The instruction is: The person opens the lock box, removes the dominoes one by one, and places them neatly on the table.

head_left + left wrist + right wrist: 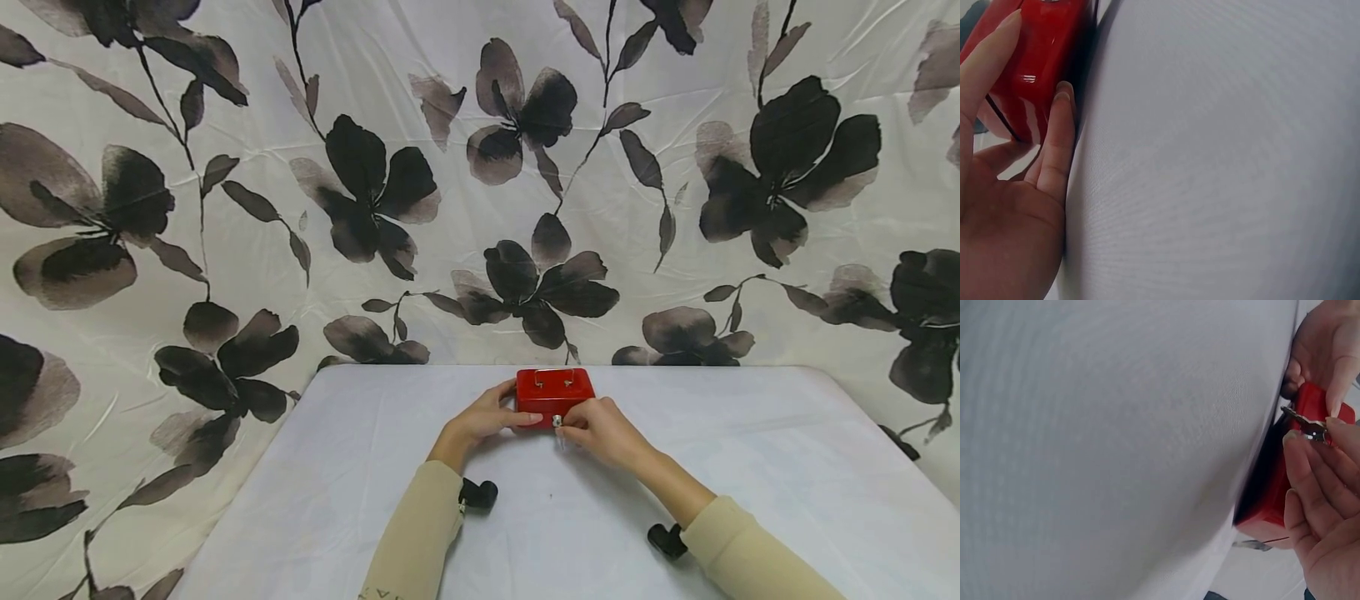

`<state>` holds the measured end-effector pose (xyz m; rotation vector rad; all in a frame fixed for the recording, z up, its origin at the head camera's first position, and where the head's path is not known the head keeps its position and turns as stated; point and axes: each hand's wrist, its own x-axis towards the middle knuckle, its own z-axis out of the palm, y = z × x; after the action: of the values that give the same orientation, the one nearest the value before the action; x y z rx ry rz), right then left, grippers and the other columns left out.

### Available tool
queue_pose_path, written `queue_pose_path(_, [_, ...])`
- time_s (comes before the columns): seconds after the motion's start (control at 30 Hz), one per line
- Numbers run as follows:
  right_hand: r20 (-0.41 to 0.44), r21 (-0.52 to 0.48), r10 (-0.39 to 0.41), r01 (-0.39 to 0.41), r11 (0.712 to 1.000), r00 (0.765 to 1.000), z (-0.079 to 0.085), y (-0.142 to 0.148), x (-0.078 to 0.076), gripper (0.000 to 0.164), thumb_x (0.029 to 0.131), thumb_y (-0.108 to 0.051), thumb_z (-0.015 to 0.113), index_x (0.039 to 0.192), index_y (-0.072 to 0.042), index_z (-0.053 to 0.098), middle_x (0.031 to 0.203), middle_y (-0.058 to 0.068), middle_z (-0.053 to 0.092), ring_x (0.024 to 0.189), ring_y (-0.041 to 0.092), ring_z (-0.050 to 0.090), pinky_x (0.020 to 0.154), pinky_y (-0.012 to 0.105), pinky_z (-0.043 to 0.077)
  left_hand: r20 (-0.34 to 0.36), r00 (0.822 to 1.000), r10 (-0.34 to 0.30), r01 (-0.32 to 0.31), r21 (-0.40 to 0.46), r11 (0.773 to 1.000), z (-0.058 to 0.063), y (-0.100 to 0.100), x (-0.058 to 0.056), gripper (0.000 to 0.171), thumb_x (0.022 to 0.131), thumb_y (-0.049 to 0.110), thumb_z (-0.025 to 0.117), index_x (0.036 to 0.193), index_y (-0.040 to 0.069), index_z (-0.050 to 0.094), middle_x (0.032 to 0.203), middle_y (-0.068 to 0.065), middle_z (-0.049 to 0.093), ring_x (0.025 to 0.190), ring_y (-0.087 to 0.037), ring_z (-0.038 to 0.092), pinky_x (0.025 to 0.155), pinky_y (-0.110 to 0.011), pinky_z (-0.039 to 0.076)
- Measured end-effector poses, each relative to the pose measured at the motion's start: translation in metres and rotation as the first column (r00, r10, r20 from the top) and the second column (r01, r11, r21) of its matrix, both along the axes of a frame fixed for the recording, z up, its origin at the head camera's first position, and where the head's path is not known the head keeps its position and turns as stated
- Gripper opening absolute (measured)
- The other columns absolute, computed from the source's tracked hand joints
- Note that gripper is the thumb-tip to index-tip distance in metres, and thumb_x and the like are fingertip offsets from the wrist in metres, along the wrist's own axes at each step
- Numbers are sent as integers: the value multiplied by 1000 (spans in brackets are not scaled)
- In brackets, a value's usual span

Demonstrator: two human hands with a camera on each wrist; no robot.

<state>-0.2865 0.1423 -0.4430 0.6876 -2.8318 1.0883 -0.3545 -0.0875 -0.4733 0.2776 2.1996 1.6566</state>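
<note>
A small red cash box (pixel 534 400) with a metal carrying handle on its lid stands near the table's far edge, lid down. My left hand (pixel 487 417) grips its left end, thumb across the front and fingers along the side, as the left wrist view also shows at the box (pixel 1041 56). At the front lock, my right hand (pixel 603 429) pinches a small metal key (pixel 1316 432) between thumb and fingers. A second key (pixel 1294 415) appears to hang from it. How deep the pinched key sits in the lock is hidden by the fingers.
A white cloth (pixel 540 533) covers the table under both forearms. Behind the table hangs a pale curtain (pixel 420 275) with dark flowers. Black wrist cameras (pixel 480 495) are worn on both wrists, just above the tabletop.
</note>
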Motion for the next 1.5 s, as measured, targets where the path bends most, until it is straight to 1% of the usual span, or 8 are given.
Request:
queue_pose_path(0.23, [-37, -2, 42, -42, 999, 998, -1, 0, 2, 4, 91, -8, 77, 92, -4, 77, 81, -1, 73, 71, 9, 60, 67, 24, 54, -1, 1000, -3, 3, 3, 1000, -1, -1, 0, 97, 81, 32, 88, 159, 10, 35, 163, -12, 36, 146, -33, 33, 116, -58, 33])
queue_pose_path(0.4, [-25, 7, 23, -23, 1000, 999, -2, 0, 2, 4, 89, -9, 79, 90, -6, 76, 79, -3, 70, 72, 10, 60, 69, 24, 54, -8, 1000, -11, 11, 6, 1000, -2, -1, 0, 96, 81, 31, 87, 159, 9, 35, 162, -12, 36, 142, -32, 36, 114, -54, 37])
queue_pose_path(0.6, [-9, 20, 5, -5, 1000, 1000, -1, -2, 3, 5, 91, -12, 77, 87, -10, 75, 76, -7, 68, 72, 11, 57, 67, 24, 53, -2, 1000, 1, -1, 5, 1000, 0, -1, 0, 97, 81, 32, 88, 159, 10, 35, 163, -12, 35, 144, -32, 35, 114, -54, 38])
queue_pose_path(0.83, [-13, 12, 5, -4, 1000, 1000, -1, -5, 4, 16, 96, -16, 72, 84, -7, 77, 70, 1, 68, 67, 13, 53, 61, 25, 49, -3, 1000, -10, 10, 15, 1000, -1, -1, 0, 95, 81, 32, 88, 158, 12, 37, 161, -10, 39, 137, -30, 40, 103, -46, 48])
queue_pose_path(1.07, [0, 17, -26, 26, 1000, 1000, -2, -7, 5, 15, 95, -15, 72, 84, -5, 77, 69, 1, 68, 66, 13, 52, 60, 25, 48, -3, 1000, -17, 17, 31, 999, -1, -1, 1, 95, 80, 31, 88, 158, 11, 37, 159, -10, 40, 132, -30, 42, 92, -40, 54])
queue_pose_path(1.17, [12, 9, -32, 32, 999, 999, -3, -7, 6, 16, 96, -15, 72, 84, -5, 77, 70, 1, 68, 66, 13, 53, 60, 25, 48, -7, 1000, -13, 13, 24, 1000, -2, -2, 1, 95, 80, 31, 88, 158, 11, 37, 159, -10, 40, 134, -30, 41, 98, -43, 52])
queue_pose_path(1.3, [40, -14, -35, 35, 999, 999, -2, -6, 6, 16, 96, -15, 70, 85, -5, 77, 72, 2, 69, 67, 13, 54, 60, 26, 48, -10, 1000, -8, 8, 9, 1000, -2, -1, 0, 97, 80, 33, 88, 158, 11, 36, 161, -10, 38, 138, -31, 39, 109, -50, 44])
queue_pose_path(1.5, [108, -79, -24, 33, 996, 994, -1, -4, 6, 16, 97, -12, 67, 92, -1, 77, 76, 6, 71, 65, 14, 58, 61, 30, 50, -15, 1000, -15, 16, 17, 1000, -1, -1, -1, 96, 80, 33, 88, 158, 11, 37, 160, -10, 39, 138, -31, 39, 109, -50, 43])
